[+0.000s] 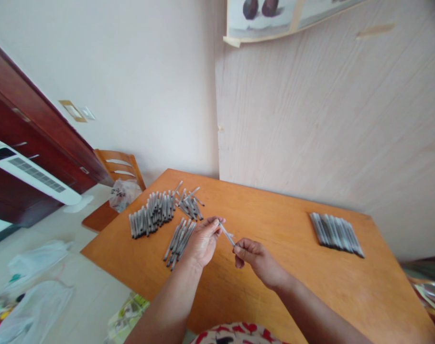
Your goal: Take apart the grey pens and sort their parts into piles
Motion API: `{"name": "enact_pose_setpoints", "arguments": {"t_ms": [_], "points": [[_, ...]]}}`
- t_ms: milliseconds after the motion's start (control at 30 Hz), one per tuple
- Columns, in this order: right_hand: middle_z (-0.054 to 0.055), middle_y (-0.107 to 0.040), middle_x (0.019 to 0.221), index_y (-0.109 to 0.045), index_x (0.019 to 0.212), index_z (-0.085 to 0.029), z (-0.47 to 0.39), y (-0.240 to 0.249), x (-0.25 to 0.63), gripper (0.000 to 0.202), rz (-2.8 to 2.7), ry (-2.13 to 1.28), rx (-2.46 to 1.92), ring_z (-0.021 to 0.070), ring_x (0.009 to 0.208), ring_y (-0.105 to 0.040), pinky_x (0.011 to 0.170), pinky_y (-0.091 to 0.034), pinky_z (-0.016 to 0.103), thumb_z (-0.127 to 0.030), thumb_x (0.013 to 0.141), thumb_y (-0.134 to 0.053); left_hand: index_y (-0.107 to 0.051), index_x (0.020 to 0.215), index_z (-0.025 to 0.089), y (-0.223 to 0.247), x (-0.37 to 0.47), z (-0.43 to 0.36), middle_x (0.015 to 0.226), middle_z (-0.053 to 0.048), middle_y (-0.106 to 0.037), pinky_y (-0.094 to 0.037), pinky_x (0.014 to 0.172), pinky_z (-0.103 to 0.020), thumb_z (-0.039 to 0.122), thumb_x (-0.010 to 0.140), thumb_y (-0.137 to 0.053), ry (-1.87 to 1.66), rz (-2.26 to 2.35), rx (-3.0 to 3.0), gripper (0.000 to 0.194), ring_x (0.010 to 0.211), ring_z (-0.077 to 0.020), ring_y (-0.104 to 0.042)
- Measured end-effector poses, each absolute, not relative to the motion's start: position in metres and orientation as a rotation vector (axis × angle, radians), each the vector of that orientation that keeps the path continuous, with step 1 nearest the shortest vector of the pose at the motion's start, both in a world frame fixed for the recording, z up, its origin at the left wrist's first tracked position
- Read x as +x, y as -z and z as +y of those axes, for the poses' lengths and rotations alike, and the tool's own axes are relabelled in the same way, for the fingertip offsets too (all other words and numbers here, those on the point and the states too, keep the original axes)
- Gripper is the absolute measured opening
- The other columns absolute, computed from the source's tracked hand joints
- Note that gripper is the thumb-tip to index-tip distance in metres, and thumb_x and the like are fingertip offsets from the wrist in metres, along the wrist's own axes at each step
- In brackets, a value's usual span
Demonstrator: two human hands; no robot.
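One slim pen point(226, 234), seemingly clear plastic, is pinched at its ends between the fingertips of the left hand point(204, 239) and right hand point(251, 255), above the smooth wooden table point(275, 296); crinkled plastic bags point(41, 310) are seen on the floor.

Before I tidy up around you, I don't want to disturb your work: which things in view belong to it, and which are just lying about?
Seem in use:
- pen in both hands' fingers
- pen piles on the left
- pen row on the right
- wooden table

Apparently just lying about:
- plastic bag on the chair
- plastic bags on the floor
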State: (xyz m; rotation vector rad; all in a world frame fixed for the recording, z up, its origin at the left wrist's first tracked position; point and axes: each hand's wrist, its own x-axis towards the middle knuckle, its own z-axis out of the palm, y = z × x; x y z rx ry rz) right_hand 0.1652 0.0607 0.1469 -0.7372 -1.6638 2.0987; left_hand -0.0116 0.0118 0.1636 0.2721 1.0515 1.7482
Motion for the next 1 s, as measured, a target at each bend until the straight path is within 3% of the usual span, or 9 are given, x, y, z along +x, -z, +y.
{"name": "enact_pose_setpoints", "arguments": {"t_ms": [200,367,567,733,867,1000], "points": [[-0.001,-0.06,0.063,-0.057,0.076,-0.018,0.064,-0.142,0.16,0.032,-1.646,-2.053,-0.771,0.0114,0.06,-0.051,0.064,-0.041,0.026,-0.048,0.086,-0.058,-0.066,0.102,0.022,-0.157,0.0,0.004,0.106,-0.007,-0.068,-0.042,0.08,-0.028,0.042,0.075,-0.072,-1.634,1.134,0.315,0.035,0.103,-0.0193,-0.06],[0.002,-0.065,0.071,-0.06,0.081,-0.017,0.07,-0.124,0.157,0.035,-1.716,-2.019,-0.8,0.0132,0.067,-0.056,0.07,-0.044,0.028,-0.052,0.085,-0.056,-0.068,0.088,0.017,-0.137,0.006,-0.005,0.101,-0.009,-0.07,-0.04,0.075,-0.027,0.044,0.075,-0.071,-1.461,1.349,0.479,0.03,0.092,-0.0174,-0.061],[0.004,-0.065,0.077,-0.064,0.084,-0.017,0.104,-0.072,0.163,0.028,-1.983,-1.363,-1.262,0.0162,0.072,-0.057,0.069,-0.043,0.029,-0.042,0.085,-0.052,-0.064,0.084,0.017,-0.119,-0.012,-0.008,0.084,-0.006,-0.07,-0.039,0.064,-0.023,0.043,0.068,-0.076,-1.672,1.495,0.27,0.033,0.072,-0.0128,-0.062],[0.01,-0.066,0.096,-0.068,0.102,-0.016,0.112,-0.058,0.151,0.028,-2.378,-1.001,-1.288,0.0193,0.091,-0.059,0.081,-0.042,0.029,-0.028,0.088,-0.048,-0.062,0.082,0.017,-0.113,-0.022,-0.009,0.084,-0.005,-0.07,-0.04,0.061,-0.021,0.043,0.065,-0.078,-1.74,1.516,0.183,0.035,0.069,-0.012,-0.063],[0.013,-0.064,0.103,-0.066,0.111,-0.018,0.106,-0.066,0.128,0.031,-2.597,-0.783,-1.226,0.0225,0.1,-0.056,0.086,-0.04,0.03,-0.031,0.09,-0.049,-0.061,0.081,0.017,-0.114,-0.024,-0.006,0.083,-0.006,-0.07,-0.04,0.059,-0.021,0.043,0.064,-0.078,-1.755,1.518,0.158,0.036,0.067,-0.0118,-0.063],[0.014,-0.062,0.101,-0.067,0.108,-0.021,0.104,-0.07,0.112,0.029,-2.735,-0.719,-1.193,0.0246,0.099,-0.054,0.083,-0.04,0.032,-0.034,0.091,-0.048,-0.061,0.083,0.017,-0.116,-0.026,-0.004,0.083,-0.006,-0.07,-0.039,0.058,-0.02,0.044,0.065,-0.078,-1.759,1.527,0.167,0.037,0.068,-0.0116,-0.063]]}}
